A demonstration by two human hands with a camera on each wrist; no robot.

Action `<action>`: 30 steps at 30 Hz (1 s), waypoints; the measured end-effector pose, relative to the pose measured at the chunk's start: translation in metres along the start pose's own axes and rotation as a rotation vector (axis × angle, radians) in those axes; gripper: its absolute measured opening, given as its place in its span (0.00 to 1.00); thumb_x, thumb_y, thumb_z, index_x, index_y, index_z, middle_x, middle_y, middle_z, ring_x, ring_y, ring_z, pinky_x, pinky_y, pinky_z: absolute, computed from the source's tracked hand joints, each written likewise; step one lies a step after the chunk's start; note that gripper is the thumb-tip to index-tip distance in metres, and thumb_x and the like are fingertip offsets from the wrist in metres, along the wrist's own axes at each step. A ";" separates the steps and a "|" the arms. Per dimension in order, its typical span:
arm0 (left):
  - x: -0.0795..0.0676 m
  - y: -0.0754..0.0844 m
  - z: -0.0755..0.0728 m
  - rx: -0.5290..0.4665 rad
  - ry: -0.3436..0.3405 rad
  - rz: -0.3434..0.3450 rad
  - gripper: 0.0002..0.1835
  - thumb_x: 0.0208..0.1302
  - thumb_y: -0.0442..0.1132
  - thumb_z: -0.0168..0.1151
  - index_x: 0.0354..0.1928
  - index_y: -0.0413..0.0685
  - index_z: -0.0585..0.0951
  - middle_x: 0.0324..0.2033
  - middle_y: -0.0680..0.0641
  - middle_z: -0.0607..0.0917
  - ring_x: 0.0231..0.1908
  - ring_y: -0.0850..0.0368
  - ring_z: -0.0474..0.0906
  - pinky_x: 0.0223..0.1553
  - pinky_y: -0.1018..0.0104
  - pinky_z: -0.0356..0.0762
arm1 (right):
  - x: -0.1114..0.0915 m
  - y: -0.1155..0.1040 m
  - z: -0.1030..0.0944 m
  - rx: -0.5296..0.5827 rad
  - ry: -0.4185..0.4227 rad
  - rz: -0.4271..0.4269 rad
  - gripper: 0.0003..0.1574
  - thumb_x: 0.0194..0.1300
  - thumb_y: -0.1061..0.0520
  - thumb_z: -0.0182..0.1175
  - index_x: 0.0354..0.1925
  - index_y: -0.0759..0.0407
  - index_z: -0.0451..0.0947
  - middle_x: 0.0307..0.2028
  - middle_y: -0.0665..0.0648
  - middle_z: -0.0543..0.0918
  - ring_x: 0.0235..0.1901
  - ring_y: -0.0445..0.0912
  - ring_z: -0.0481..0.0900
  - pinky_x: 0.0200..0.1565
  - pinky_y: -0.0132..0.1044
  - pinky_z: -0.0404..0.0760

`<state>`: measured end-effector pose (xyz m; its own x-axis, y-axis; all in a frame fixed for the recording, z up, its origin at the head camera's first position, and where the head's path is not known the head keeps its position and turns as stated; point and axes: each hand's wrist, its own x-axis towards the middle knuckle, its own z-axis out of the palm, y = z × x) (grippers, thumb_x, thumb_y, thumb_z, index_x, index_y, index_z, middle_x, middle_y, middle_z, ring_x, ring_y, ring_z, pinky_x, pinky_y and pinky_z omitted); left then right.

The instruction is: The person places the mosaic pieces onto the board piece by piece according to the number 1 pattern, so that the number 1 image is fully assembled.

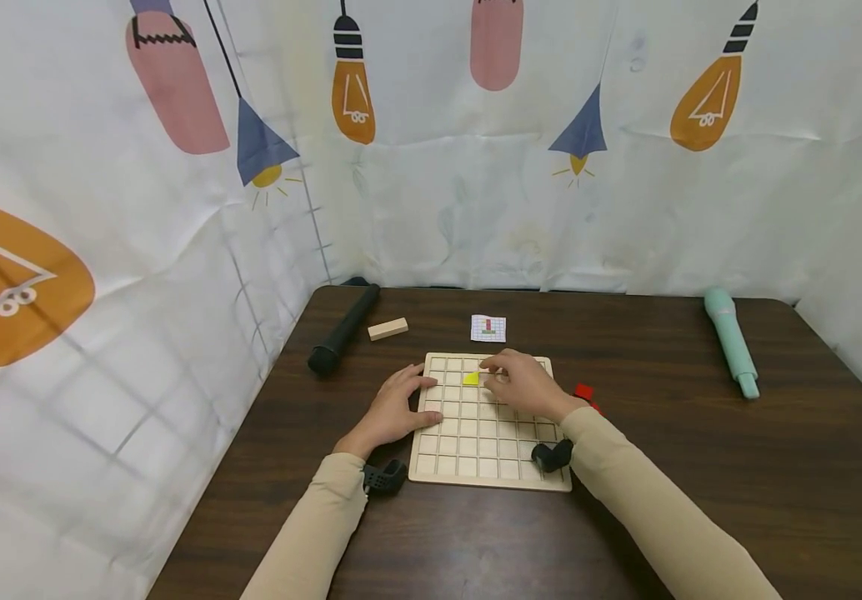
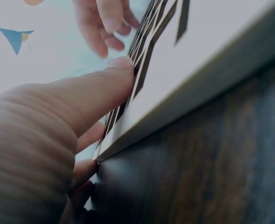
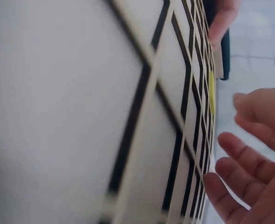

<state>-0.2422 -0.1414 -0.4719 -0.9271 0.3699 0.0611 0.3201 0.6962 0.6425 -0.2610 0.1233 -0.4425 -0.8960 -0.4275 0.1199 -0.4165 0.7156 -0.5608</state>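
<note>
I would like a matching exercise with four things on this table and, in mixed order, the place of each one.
Things:
1. yellow piece
2. black cylinder
3. mint green handle
4. small picture card

Places:
A. far right side of the table
B. just behind the wooden grid board
C. on the grid board, beside the right hand
D. far left corner of the table, next to a wooden block

Pairs: 1-C, 2-D, 3-A, 4-B
</note>
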 end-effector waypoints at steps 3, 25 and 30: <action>-0.001 0.000 -0.001 0.010 -0.020 0.017 0.32 0.58 0.49 0.72 0.64 0.49 0.76 0.73 0.45 0.61 0.74 0.45 0.48 0.69 0.38 0.49 | -0.011 0.005 -0.008 0.022 0.015 -0.004 0.19 0.70 0.54 0.59 0.57 0.56 0.80 0.48 0.54 0.80 0.43 0.48 0.78 0.44 0.45 0.79; -0.004 -0.001 -0.003 -0.012 -0.011 -0.006 0.32 0.58 0.50 0.72 0.64 0.50 0.76 0.73 0.47 0.60 0.75 0.47 0.47 0.69 0.37 0.48 | -0.068 0.066 -0.056 -0.005 0.232 0.108 0.19 0.68 0.57 0.61 0.55 0.62 0.79 0.46 0.61 0.84 0.39 0.53 0.80 0.41 0.50 0.80; -0.002 0.000 -0.001 0.001 -0.007 0.002 0.32 0.58 0.50 0.71 0.64 0.50 0.75 0.73 0.47 0.61 0.74 0.46 0.48 0.69 0.37 0.48 | -0.079 0.079 -0.058 -0.055 0.239 0.156 0.18 0.67 0.56 0.62 0.54 0.62 0.81 0.43 0.61 0.83 0.33 0.49 0.77 0.33 0.41 0.75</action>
<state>-0.2402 -0.1426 -0.4714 -0.9249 0.3758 0.0575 0.3226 0.6959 0.6416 -0.2317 0.2459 -0.4485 -0.9581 -0.1720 0.2292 -0.2725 0.7939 -0.5435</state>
